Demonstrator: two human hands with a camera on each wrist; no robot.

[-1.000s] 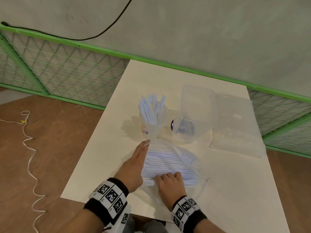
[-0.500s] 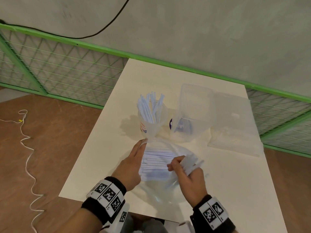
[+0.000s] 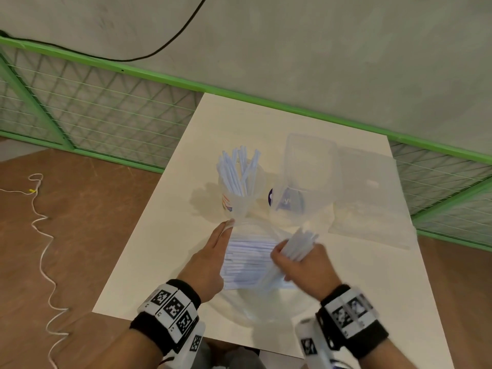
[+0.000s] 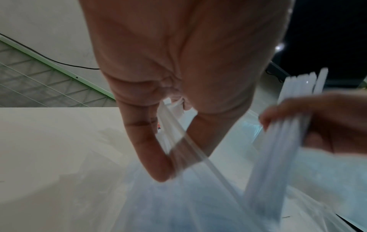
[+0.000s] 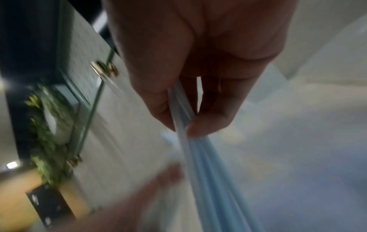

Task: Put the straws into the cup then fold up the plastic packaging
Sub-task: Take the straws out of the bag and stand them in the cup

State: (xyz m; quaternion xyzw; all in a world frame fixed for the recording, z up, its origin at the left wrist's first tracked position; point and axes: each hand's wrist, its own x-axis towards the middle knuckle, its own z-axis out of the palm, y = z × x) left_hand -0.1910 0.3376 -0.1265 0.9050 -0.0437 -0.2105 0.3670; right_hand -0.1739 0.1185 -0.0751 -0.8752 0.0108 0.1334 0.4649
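Observation:
A clear cup (image 3: 239, 194) holding several pale blue straws stands mid-table. In front of it lies the clear plastic packaging (image 3: 253, 310), with more straws (image 3: 247, 262) lying flat inside. My left hand (image 3: 213, 251) reaches along the bag's left side. In the left wrist view its thumb and fingers (image 4: 158, 164) pinch the bag's rim strip (image 4: 188, 141). My right hand (image 3: 300, 265) grips a bundle of straws (image 3: 300, 243), lifted and slanted up to the right above the bag. The right wrist view shows that bundle (image 5: 198, 157) pinched between thumb and fingers (image 5: 208, 124).
A clear plastic container (image 3: 308, 169) stands behind the bag, right of the cup, with its flat lid (image 3: 370, 198) beside it. The white table (image 3: 359, 302) ends near my wrists. A green mesh fence (image 3: 106, 110) runs behind it. A white cord (image 3: 40, 235) lies on the floor.
My right hand went from lying flat on the straws in the bag to gripping a bundle and lifting it up and to the right. The left hand stayed at the bag's rim.

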